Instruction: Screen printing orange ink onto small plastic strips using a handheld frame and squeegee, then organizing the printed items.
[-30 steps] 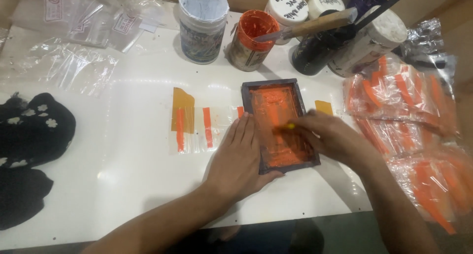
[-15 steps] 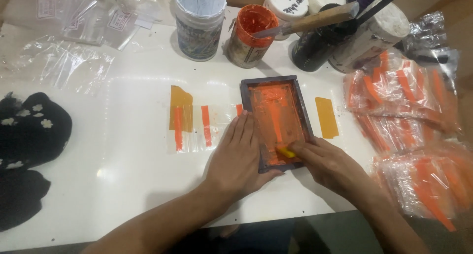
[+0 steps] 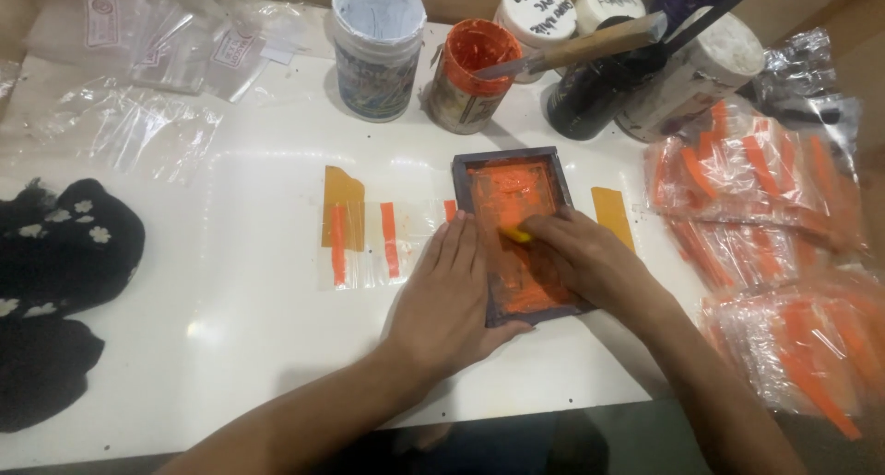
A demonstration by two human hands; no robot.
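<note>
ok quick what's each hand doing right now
Left hand: open, flat, pressing on the left edge of the screen-printing frame.
Right hand: closed on a small yellow squeegee inside the frame.

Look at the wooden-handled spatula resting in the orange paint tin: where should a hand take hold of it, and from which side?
Grip the wooden-handled spatula on its bare handle, coming from the right. The blade end sits in the orange paint tin and looks wet with paint, while the handle slants up and right, free above the dark jar. Both hands are busy at the frame.
</note>
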